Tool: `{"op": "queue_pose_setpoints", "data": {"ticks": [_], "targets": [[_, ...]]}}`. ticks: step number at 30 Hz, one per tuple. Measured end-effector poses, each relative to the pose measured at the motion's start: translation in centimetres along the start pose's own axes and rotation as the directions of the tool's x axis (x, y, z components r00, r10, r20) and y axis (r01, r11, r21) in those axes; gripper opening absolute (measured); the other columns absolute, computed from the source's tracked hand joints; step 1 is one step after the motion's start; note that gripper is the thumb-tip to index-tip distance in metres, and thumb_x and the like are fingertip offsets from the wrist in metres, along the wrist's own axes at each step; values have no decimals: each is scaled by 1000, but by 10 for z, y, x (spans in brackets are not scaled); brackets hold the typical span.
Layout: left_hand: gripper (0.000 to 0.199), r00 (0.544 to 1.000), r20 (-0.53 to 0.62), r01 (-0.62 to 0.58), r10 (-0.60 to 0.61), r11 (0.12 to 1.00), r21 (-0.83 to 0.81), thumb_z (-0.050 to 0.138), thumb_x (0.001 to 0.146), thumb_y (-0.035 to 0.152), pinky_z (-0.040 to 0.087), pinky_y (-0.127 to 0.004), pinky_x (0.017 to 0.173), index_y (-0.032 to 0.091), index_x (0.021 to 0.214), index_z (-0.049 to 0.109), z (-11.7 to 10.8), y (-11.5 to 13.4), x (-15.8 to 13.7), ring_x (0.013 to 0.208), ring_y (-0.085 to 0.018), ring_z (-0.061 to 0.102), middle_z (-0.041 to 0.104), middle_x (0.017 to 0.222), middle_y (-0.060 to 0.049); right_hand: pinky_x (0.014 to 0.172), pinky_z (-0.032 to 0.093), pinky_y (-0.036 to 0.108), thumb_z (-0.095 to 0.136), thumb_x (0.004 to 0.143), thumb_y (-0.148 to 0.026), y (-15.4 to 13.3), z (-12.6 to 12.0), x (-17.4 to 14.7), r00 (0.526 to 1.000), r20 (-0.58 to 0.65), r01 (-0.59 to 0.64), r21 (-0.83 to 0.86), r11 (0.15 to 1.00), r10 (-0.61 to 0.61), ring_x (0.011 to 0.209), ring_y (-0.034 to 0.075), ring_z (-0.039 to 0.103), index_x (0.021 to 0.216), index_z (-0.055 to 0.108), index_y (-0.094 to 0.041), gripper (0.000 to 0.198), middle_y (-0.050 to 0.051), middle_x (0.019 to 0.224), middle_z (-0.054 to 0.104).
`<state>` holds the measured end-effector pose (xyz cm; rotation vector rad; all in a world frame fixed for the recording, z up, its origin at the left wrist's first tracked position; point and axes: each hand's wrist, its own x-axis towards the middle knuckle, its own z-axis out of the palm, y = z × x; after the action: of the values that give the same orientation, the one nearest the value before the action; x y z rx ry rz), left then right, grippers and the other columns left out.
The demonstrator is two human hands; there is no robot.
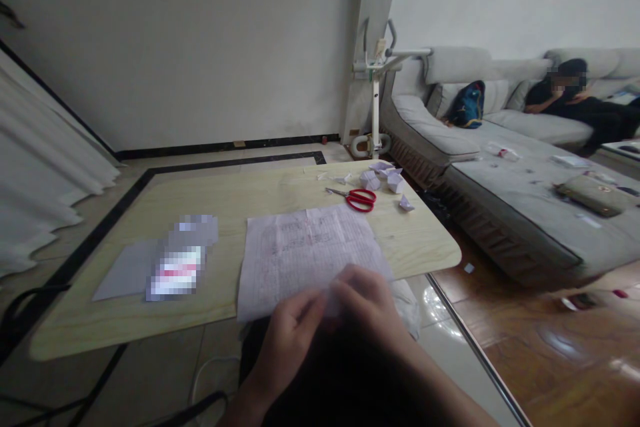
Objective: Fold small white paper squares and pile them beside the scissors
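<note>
My left hand (297, 327) and my right hand (367, 293) meet at the table's near edge, fingers closed in a pinch. Between them is a small piece of whitish paper (332, 303), mostly hidden by the fingers. Just beyond lies a creased printed sheet (307, 243), flat on the wooden table (200, 193), with its near edge by my hands. Scissors with red handles (361, 200) rest behind the sheet, blades pointing left. Several folded paper pieces (370, 180) sit at the far right corner, and one small folded piece (406, 203) lies apart from them.
Thin paper scraps (343, 179) lie near the far edge. On the left are a blank white sheet (125, 270) and a pixelated object (177, 267). A grey sofa (525, 180) with a backpack (469, 105) and a seated person (565, 97) is at right.
</note>
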<state>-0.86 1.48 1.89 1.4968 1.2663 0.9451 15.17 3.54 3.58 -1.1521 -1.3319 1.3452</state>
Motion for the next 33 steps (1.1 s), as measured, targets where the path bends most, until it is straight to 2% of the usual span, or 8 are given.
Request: {"op": "queue_pose_setpoints", "data": {"ticks": [5,9,15,19,25,33], "targets": [[28,1000,9,-14,14,1000,-8,51,94,33,53,-22,63,19,79,70,2,2,-1,72,-17,66,72,76,-1,48,37,22,61,79,-30,0,3,0,1000,-21,-13,34,999,14,53,11,46,63,55,-18,21,-4,56,49],[29,999,-37,-23,23,1000,20,52,93,33,53,-23,61,18,76,71,1,3,-1,69,-18,66,71,70,-1,47,38,21,61,79,-30,0,4,2,1000,-27,9,43,999,-8,51,11,46,62,53,-19,22,-5,54,48],[26,991,-127,44,-51,998,-52,56,89,34,53,-22,54,17,75,71,-1,7,-1,62,-18,67,70,67,-1,52,45,23,59,83,-34,-2,-3,3,999,-5,-47,82,996,47,58,13,54,69,64,-18,22,-1,63,55],[28,992,-120,40,-45,998,-42,55,90,35,52,-22,54,17,72,69,-1,7,-1,62,-17,65,69,66,-1,52,44,23,61,81,-33,-3,-3,2,998,19,-62,37,997,61,57,13,54,68,62,-18,21,-2,61,55],[32,996,-85,7,-4,1000,30,51,93,35,50,-21,55,18,71,67,-1,2,-2,64,-17,64,67,65,0,53,41,23,61,80,-32,-3,3,3,999,39,19,-106,994,-15,57,13,49,67,60,-17,20,-2,60,54],[34,997,-65,-35,42,994,104,50,95,34,49,-21,56,18,69,65,2,2,-3,63,-17,64,65,63,0,56,40,24,61,81,-29,0,3,4,997,16,83,-157,984,-82,59,13,49,65,61,-18,20,-2,60,55]]}}
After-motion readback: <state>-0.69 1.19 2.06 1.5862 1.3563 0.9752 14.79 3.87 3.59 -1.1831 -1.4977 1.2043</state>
